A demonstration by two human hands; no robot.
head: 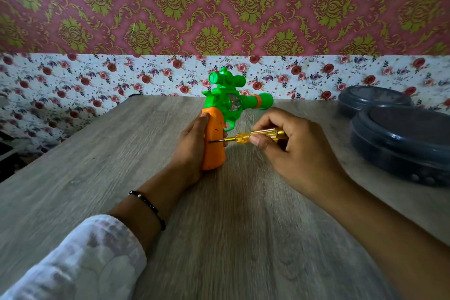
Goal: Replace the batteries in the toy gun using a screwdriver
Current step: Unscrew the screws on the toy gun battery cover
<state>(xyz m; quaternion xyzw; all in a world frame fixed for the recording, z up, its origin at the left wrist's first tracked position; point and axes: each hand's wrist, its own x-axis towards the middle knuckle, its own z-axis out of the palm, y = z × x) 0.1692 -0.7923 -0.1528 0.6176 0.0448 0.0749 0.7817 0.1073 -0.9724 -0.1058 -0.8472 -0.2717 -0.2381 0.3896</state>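
A toy gun with a green body, a green scope on top and an orange grip stands upright on the wooden table, its barrel pointing right. My left hand wraps around the orange grip from the left. My right hand holds a screwdriver with a clear yellow handle, lying nearly level. Its thin metal tip touches the right side of the orange grip, at about mid height.
Two dark grey round lidded containers sit at the table's right edge, one behind the other. A floral-papered wall rises just behind the table's far edge. A dark object lies off the table at far left.
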